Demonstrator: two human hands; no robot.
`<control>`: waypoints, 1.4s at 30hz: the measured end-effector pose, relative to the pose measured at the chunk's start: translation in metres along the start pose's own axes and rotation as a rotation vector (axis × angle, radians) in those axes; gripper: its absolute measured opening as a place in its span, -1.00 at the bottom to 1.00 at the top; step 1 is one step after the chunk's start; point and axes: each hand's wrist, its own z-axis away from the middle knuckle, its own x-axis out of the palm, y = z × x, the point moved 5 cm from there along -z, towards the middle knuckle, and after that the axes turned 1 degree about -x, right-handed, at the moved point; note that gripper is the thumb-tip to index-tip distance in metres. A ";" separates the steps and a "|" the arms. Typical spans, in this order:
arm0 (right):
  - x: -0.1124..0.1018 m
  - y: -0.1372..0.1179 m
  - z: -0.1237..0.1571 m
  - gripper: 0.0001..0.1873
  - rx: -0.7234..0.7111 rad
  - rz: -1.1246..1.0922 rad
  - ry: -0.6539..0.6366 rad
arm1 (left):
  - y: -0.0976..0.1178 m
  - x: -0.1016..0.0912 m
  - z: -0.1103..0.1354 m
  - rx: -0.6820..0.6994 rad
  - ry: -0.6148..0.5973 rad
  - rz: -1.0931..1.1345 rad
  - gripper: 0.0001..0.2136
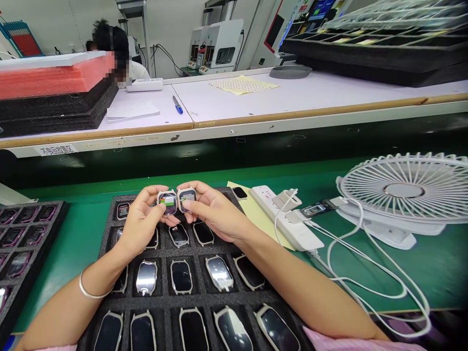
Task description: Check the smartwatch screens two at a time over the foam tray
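Note:
My left hand [141, 222] pinches a small smartwatch body [167, 202] with a lit screen, held above the far part of a black foam tray [163, 300]. My right hand [214, 210] pinches a second watch body [186, 198] right beside the first, the two nearly touching. Both screens face me. Below my hands, the tray's pockets hold several watch bodies with dark or shiny screens [181, 276]. A silver bangle [89, 291] circles my left wrist.
A second foam tray [22, 243] of watch bodies lies at the left. To the right are a white power strip [283, 219], white cables [365, 278] and a white fan [402, 187] lying face up. Behind, a raised shelf [256, 105] carries foam trays, a pen and paper; another person sits beyond.

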 end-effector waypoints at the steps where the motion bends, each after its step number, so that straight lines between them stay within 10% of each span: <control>1: 0.000 0.000 0.000 -0.63 -0.002 0.003 0.007 | -0.001 0.000 0.000 -0.001 0.001 0.000 -0.69; 27: -0.010 0.018 -0.019 -0.75 0.203 -0.133 0.093 | -0.015 -0.012 -0.017 -0.146 0.032 0.219 -0.41; 42: 0.045 -0.132 -0.040 -0.52 -0.334 0.076 -0.165 | 0.140 0.008 -0.019 0.500 -0.029 -0.012 -0.42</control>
